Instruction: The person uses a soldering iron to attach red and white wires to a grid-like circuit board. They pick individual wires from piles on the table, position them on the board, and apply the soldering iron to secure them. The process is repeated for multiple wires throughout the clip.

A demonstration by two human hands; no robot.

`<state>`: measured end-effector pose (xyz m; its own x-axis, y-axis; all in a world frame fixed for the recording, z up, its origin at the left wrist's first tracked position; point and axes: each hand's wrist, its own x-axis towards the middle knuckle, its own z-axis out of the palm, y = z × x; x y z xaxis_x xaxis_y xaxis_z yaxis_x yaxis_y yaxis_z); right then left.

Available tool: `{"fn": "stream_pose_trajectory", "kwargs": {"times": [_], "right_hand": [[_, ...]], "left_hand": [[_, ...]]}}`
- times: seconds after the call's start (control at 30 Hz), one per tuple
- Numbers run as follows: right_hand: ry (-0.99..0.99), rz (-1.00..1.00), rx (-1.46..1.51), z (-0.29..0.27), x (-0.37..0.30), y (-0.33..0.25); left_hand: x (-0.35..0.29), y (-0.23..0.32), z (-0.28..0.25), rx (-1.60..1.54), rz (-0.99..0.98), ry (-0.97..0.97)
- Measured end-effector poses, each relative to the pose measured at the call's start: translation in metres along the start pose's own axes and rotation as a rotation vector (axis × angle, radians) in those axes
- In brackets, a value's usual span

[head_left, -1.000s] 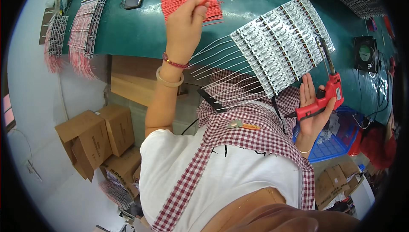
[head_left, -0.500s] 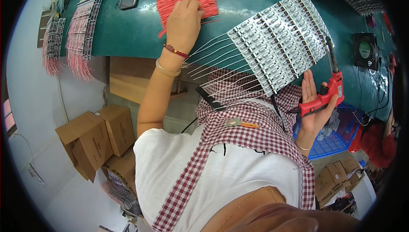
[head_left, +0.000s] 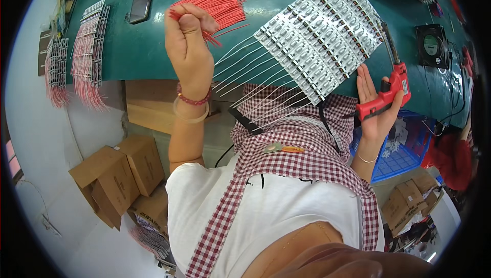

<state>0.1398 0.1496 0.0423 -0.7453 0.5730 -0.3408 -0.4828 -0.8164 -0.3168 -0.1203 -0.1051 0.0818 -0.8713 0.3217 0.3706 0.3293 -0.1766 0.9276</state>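
Here we pinch one red wire (head_left: pixel 207 35) in our left hand (head_left: pixel 188 43) above the red bundle (head_left: pixel 217 3) on the bench (head_left: pixel 138 48); our right hand (head_left: pixel 376 99) grips the soldering gun (head_left: pixel 386 91) (tip raised). Likely next: placing it carefully on the strip panel (head_left: pixel 319 35).

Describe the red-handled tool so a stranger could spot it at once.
Start at the green work mat and go to its right side, past the white panel of component strips. There the right hand holds the soldering tool: the only thing with a red pistol grip and a thin metal tip.
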Motion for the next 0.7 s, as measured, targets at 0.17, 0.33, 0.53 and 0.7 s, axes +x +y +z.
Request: {"fn": "stream_pose_trajectory", "kwargs": {"times": [0.17,0.33,0.53,0.7], "right_hand": [[-0.034,0.04,-0.009,0.0,0.002,-0.002],[-0.042,0.006,-0.06,-0.001,-0.001,-0.008],[-0.061,0.011,-0.078,0.007,-0.003,-0.01],[-0.091,-0.005,-0.085,0.015,-0.006,-0.012]], "left_hand": [[-0.006,-0.035,-0.006,0.044,0.078,0.101],[-0.01,-0.041,-0.001,0.068,0.103,0.06],[-0.01,-0.036,-0.004,0.192,0.122,0.071],[-0.014,-0.024,0.005,-0.006,0.041,0.148]]}}
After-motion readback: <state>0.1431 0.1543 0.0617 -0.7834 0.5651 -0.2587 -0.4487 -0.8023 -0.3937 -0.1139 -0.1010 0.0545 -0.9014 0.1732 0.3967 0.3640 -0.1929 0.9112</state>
